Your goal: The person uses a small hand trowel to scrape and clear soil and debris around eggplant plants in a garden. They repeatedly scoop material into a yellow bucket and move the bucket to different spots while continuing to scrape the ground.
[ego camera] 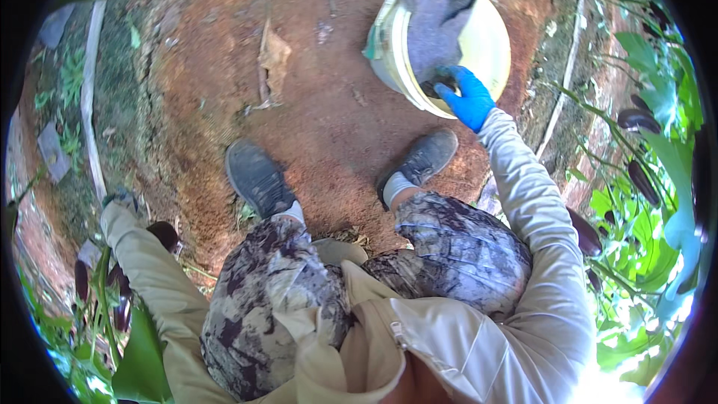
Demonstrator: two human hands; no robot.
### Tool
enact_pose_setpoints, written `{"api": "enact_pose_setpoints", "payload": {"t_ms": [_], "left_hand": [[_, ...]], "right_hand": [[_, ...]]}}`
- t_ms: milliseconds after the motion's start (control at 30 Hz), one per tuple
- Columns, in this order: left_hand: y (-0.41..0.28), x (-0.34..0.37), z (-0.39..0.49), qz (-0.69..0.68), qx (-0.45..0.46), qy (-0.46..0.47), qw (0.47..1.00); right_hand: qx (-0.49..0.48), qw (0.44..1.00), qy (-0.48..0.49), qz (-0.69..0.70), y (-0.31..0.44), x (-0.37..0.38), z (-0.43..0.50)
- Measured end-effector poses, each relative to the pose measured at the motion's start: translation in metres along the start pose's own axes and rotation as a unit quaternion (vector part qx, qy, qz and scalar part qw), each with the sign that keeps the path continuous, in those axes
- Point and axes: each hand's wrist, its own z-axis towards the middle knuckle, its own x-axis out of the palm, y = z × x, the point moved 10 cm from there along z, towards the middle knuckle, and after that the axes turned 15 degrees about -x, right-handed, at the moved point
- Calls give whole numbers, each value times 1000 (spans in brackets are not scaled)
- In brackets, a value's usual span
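My right hand (470, 100), in a blue glove, reaches over the near rim of a pale plastic bucket (488, 39). Its thumb and fingers are around a dark item (435, 85), too blurred to identify, at the lower end of a grey cloth (432, 28). This cloth hangs over the far rim and down inside the bucket, which looks tilted. Far to the left, my left hand (122, 202) is at the end of a beige sleeve, low over the ground near a pale pole. Sleeve and shade mostly hide its fingers.
My shoes (258, 177) stand apart on a reddish dirt path (336, 101). Pale poles (92, 67) edge it on both sides. Plants with dark eggplants (639, 120) crowd the right, with more (164, 234) beside my left arm. A dry leaf (275, 62) lies ahead.
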Motion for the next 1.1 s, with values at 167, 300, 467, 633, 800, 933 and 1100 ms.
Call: {"api": "enact_pose_setpoints", "payload": {"t_ms": [167,300,467,633,800,933,1100], "left_hand": [[0,-3,43,58,5,-19,998],[36,31,15,122,-28,119,985],[121,98,-122,263,-7,190,946],[183,168,-256,376,-13,281,883],[233,199,-335,452,-59,391,800],[260,210,-385,510,-23,461,726],[281,207,-433,505,-60,534,675]], "right_hand": [[-35,998,-2,-42,28,-14,0],[-128,970,30,-204,63,-4,27],[-167,940,86,-284,85,11,44],[-147,976,43,-158,63,0,44],[5,980,-41,193,6,-5,38],[113,951,-57,282,-20,7,35],[195,876,-118,425,-44,15,30]]}}
